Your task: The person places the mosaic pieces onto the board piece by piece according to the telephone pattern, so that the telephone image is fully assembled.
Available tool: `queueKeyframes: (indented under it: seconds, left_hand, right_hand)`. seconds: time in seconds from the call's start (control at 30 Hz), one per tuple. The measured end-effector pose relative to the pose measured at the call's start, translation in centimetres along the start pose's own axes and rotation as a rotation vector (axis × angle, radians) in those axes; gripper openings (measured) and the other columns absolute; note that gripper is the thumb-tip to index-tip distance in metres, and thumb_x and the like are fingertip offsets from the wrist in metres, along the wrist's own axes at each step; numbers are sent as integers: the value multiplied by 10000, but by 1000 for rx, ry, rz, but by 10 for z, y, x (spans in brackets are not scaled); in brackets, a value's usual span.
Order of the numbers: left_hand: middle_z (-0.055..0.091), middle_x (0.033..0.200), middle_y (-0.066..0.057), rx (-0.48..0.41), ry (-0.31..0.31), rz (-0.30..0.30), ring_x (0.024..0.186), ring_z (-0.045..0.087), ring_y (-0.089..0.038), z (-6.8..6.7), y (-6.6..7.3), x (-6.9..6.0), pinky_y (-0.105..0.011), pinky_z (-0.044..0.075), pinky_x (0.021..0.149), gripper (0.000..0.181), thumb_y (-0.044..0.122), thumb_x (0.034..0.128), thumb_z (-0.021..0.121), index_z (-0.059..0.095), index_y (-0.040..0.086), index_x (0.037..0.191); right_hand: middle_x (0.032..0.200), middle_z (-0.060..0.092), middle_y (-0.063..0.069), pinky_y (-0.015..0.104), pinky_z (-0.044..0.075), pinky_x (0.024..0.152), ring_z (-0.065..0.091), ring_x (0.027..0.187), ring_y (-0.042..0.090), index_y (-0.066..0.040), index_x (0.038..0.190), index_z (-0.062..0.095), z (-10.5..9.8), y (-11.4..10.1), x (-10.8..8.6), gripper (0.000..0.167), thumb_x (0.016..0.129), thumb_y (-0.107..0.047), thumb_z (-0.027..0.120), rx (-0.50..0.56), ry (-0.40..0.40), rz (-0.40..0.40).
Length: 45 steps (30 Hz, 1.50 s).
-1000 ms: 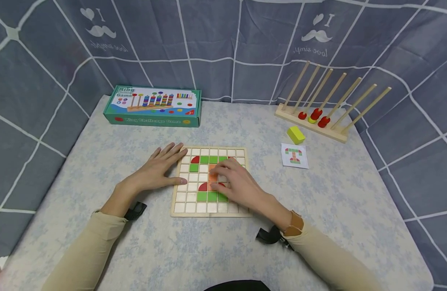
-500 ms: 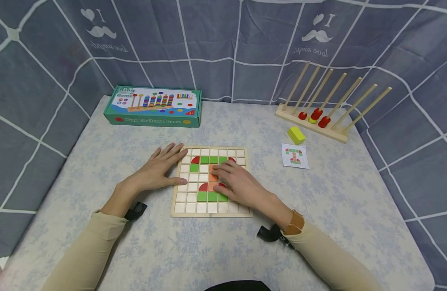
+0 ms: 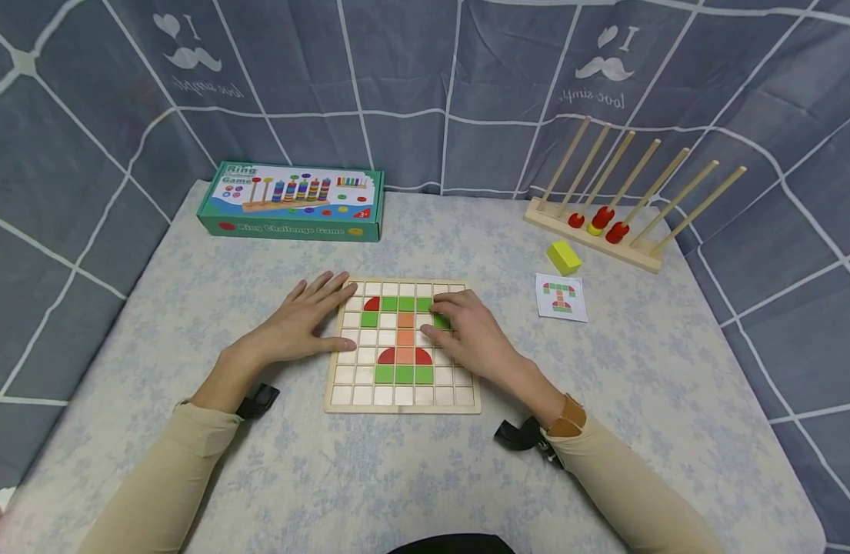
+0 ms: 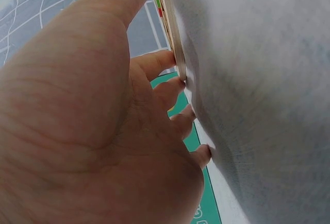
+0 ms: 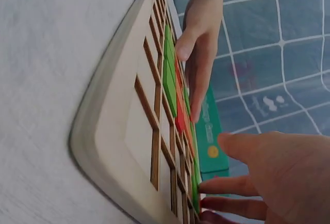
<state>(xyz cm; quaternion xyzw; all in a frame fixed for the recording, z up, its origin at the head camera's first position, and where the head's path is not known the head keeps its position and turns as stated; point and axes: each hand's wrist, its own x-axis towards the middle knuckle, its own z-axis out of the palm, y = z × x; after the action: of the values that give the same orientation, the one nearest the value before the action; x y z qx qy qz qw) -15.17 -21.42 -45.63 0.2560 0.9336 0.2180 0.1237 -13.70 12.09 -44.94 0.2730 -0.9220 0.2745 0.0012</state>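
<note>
A wooden grid board (image 3: 452,397) lies flat on the table and carries red, green and orange tiles in a T-like figure. My left hand (image 3: 281,332) rests at the board's left edge with fingers spread; in the left wrist view its fingertips touch the board side and the cloth. Over the board's right part is my right hand (image 3: 475,338). Its fingertips touch the board near a green tile (image 3: 441,322) at the upper right, while the thumb stands apart from the tiles in the right wrist view. This hand covers some of the right-hand cells.
A small picture card (image 3: 561,298) with the same kind of figure lies right of the board, beside a yellow block (image 3: 564,258). Behind them is a wooden peg stand (image 3: 591,240) with several rings. A green game box (image 3: 289,202) stands at the back left.
My right hand has moved right and slightly up, from the orange middle column to the upper right tiles. The red and orange tiles it covered now show. My left hand stays put.
</note>
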Motion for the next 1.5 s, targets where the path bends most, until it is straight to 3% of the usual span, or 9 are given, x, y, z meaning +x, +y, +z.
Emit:
queueKeyframes:
  seconds: [0.37,0.53,0.67,0.83,0.97,1.1,1.23,1.5]
  left_hand:
    - [134,1779,-123,-15,0,-6,1643,40,-407,0,2,-2,-663,7,1292,1003,540,929,763,255,131,1691]
    - [133,1779,-124,-14,-1,-5,1642,40,-409,0,1,-2,-665,8,1291,999,544,932,758,256,132,1691]
    - [134,1779,-121,-13,4,2,1642,43,-411,1,0,-1,-670,11,1290,999,548,930,759,260,135,1691]
    - [134,1780,-117,-9,5,5,1642,43,-408,1,0,-1,-667,9,1291,1004,552,928,761,259,134,1691]
    - [125,1782,-108,0,0,6,1644,40,-404,0,0,-1,-668,13,1291,999,560,937,746,249,137,1694]
    - [134,1779,-122,0,7,13,1641,49,-414,-1,1,-1,-677,12,1287,989,540,940,753,258,128,1690]
    - [142,1777,-129,0,13,15,1640,53,-414,-1,1,-2,-677,10,1286,982,528,940,758,265,126,1688]
    - [130,1781,-114,5,4,6,1645,40,-398,-1,2,0,-666,6,1292,999,532,935,760,248,130,1693]
  right_hand:
    - [1490,618,157,475,459,1164,527,1391,311,-44,1364,701,5,-15,1,463,1050,-383,667,-54,-76,-55]
    - [1528,580,115,444,418,1209,487,1437,278,-35,1461,610,10,-24,13,596,1060,-477,616,-84,-133,-37]
    - [1570,539,121,442,377,1245,447,1489,283,-37,1483,592,14,-31,19,639,1074,-526,560,-136,-189,-78]
    - [1510,596,116,444,408,1220,495,1449,289,-54,1425,637,17,-41,22,579,1070,-508,580,-144,-168,-123]
    - [1576,530,116,435,378,1244,442,1494,282,-70,1489,590,19,-47,26,617,1060,-514,598,-160,-163,-123]
    - [1665,414,155,464,298,1293,339,1574,323,-55,1541,536,24,-57,28,689,1069,-558,545,-180,-238,-138]
    - [1673,405,150,482,262,1307,323,1585,335,-78,1548,534,27,-64,29,691,1073,-580,515,-171,-291,-143]
    - [1651,429,150,466,352,1265,376,1557,301,-23,1560,496,15,-52,20,710,1069,-532,566,-113,-198,-83]
